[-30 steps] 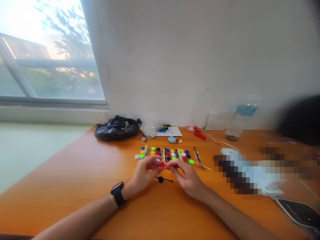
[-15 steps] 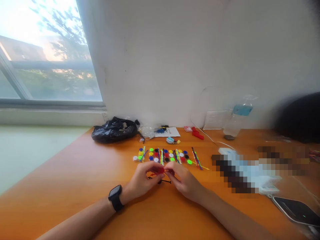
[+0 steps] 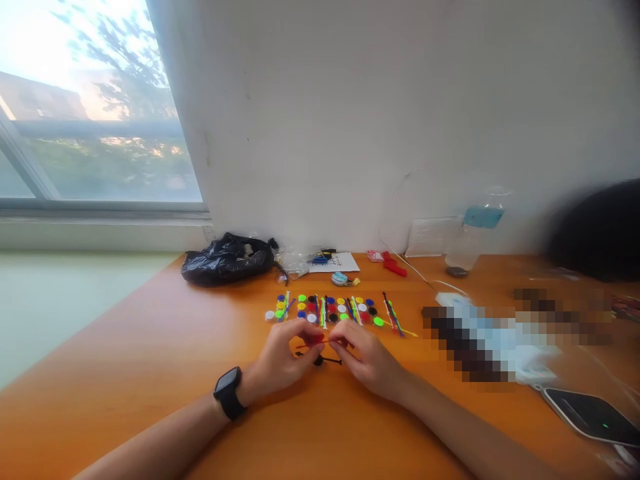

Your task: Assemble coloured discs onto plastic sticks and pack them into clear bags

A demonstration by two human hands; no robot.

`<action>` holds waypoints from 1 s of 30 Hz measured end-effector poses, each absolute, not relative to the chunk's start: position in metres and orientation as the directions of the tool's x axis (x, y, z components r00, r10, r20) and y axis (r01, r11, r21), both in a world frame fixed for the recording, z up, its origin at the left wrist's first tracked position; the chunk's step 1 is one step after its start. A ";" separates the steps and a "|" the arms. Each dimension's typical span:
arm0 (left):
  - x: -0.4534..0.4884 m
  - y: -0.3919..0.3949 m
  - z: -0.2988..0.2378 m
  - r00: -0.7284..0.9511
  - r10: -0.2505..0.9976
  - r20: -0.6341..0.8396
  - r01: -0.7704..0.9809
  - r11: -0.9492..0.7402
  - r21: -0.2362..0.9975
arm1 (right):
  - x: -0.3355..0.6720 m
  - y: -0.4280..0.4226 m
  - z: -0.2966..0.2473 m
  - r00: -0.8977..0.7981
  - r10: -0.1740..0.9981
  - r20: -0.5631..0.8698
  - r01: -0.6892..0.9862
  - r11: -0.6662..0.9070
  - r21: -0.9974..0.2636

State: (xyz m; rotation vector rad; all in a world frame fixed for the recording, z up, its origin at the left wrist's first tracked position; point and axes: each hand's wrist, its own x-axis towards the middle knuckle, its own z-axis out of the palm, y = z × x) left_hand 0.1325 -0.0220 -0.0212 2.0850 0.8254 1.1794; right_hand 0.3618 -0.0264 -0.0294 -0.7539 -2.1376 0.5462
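My left hand (image 3: pixel 284 357), with a black watch on its wrist, pinches a small red disc (image 3: pixel 316 339) on a thin stick. My right hand (image 3: pixel 369 359) pinches the other end of that stick. Both hands meet just above the orange table (image 3: pixel 150 373). Under them lies a black disc on a stick (image 3: pixel 320 361). Just beyond the fingers is a spread of coloured discs and sticks (image 3: pixel 335 310).
A black plastic bag (image 3: pixel 227 259) lies at the back left near the wall. A paper sheet (image 3: pixel 334 262), a red tool (image 3: pixel 394 267) and a water bottle (image 3: pixel 473 237) stand at the back. A phone (image 3: pixel 590 417) lies at the right. A window is on the left.
Both hands have dropped slightly toward the table, and the red disc has sunk deeper between the left fingers. The view has shifted a little.
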 end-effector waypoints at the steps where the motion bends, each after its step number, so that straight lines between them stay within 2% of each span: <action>1: 0.132 -0.022 -0.021 0.417 0.753 0.508 0.225 -0.628 0.745 | 0.362 -0.026 -0.030 -0.512 0.674 0.533 0.331 0.727 -0.601; 15: 0.131 -0.022 -0.017 0.422 0.722 0.549 0.236 -0.672 0.702 | 0.364 -0.026 -0.029 -0.511 0.692 0.509 0.387 0.715 -0.582; 20: 0.129 -0.020 -0.020 0.441 0.726 0.527 0.174 -0.645 0.744 | 0.366 -0.024 -0.028 -0.508 0.698 0.505 0.383 0.708 -0.593; 22: 0.127 -0.019 -0.020 0.470 0.734 0.491 0.090 -0.593 0.800 | 0.366 -0.023 -0.026 -0.491 0.701 0.518 0.378 0.707 -0.598; 26: 0.122 -0.015 -0.017 0.536 0.784 0.313 -0.081 -0.321 0.944 | 0.366 -0.023 -0.022 -0.444 0.718 0.537 0.379 0.693 -0.613; 30: 0.121 -0.011 -0.014 0.568 0.791 0.226 -0.162 -0.162 0.973 | 0.364 -0.022 -0.021 -0.411 0.729 0.547 0.352 0.681 -0.642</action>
